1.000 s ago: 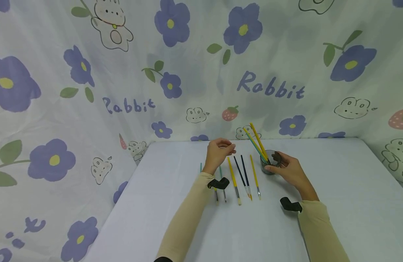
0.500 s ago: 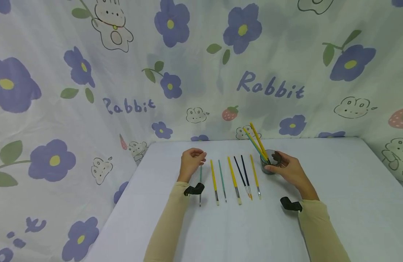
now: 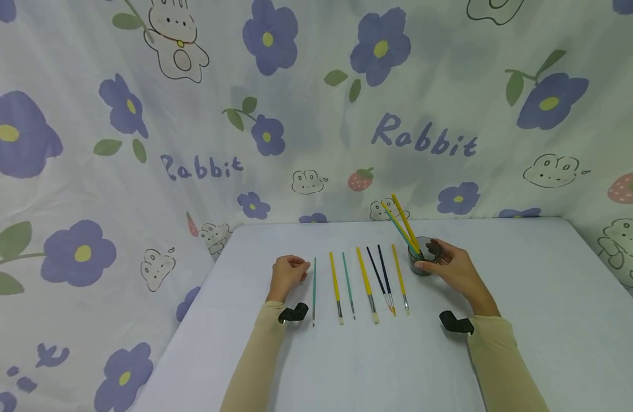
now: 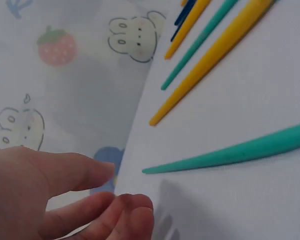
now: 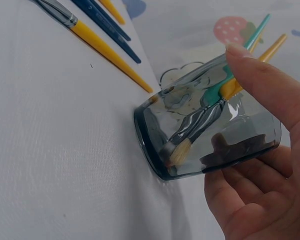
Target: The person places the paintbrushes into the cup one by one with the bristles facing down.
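Note:
My left hand (image 3: 289, 276) is just left of the leftmost teal paintbrush (image 3: 314, 292), which lies on the white table. In the left wrist view, thumb and loosely bent fingers stand apart close to the tip of that brush's handle, with nothing between them. My right hand (image 3: 457, 268) grips a smoky clear glass (image 5: 150, 132), thumb on the near side and fingers around the other. Inside it, teal and yellow paintbrushes (image 3: 406, 223) lean to the left, bristles down, handles sticking out above the rim.
Right of the teal brush lie a yellow brush (image 3: 335, 280), a thin teal brush (image 3: 348, 280), a thicker yellow brush (image 3: 366, 277), two dark blue brushes (image 3: 384, 266) and another yellow brush (image 3: 399, 269). A patterned curtain (image 3: 306, 143) hangs behind the table's back edge.
My left hand has moved left and nearer, from over the middle brushes to beside the leftmost teal one. The right hand and the glass have stayed in place.

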The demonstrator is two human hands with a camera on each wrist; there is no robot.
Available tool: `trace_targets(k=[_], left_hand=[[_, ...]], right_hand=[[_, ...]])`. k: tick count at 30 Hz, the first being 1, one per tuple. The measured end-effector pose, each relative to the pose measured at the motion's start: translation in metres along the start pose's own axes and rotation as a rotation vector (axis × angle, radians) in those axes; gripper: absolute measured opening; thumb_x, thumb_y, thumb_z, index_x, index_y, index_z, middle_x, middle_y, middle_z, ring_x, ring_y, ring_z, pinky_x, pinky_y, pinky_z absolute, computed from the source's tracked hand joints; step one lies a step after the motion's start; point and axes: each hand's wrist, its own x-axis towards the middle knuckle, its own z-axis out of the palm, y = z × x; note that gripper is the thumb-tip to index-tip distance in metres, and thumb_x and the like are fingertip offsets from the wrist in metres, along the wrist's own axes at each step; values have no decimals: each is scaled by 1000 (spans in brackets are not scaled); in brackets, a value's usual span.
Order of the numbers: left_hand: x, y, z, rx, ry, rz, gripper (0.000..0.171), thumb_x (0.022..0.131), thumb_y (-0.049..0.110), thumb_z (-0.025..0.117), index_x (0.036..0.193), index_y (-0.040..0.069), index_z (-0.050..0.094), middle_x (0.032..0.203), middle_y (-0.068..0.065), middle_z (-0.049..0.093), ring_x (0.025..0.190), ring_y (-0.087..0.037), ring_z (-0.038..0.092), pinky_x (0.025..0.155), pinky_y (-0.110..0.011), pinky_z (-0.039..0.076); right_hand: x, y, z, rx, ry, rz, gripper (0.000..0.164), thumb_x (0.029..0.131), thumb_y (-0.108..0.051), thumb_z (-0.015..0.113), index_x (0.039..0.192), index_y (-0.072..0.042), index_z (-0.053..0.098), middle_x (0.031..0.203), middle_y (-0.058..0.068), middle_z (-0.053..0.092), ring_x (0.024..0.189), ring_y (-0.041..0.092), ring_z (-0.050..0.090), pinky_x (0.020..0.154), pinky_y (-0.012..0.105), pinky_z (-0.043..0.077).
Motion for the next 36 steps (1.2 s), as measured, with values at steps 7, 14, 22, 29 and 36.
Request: trace_targets(k=[7,14,22,29,36], left_hand=[[-5,-2,1,142,-58,-47,23,92,22,76,100,0,73,68,-4,71,59,-11,62,61,-22,47],[-14,6,7,237,-107,-56,21,92,21,76,96,1,74,65,-4,67,58,-13,59,57,-22,46],[-18,15,8,362,-143,-43,16,88,17,78,88,2,70,64,-5,67,60,-15,60,57,-24,45],[-18,17,10,387,-131,-29,14,86,13,77,82,1,72,66,-8,70,58,-15,62,55,-24,47],[-16,20,9,457,-151,-7,18,83,14,80,79,0,70,67,-8,67,56,-15,57,50,-23,47]], right_hand=[[1,2,0,-1,4,8,107,86,-49,83,163,-3,25,165,25,35,154,45,34,124,55,36],[1,4,-1,3,2,6,109,85,-51,82,163,-3,24,165,25,35,154,44,33,124,55,36],[1,1,0,4,1,7,108,85,-49,83,163,-2,24,164,26,36,153,45,34,124,54,37],[1,1,-1,4,1,4,108,86,-49,83,163,-3,23,165,26,34,154,45,33,124,54,36],[1,0,1,14,-2,20,108,85,-50,83,164,-5,24,165,24,35,154,44,34,124,55,36]])
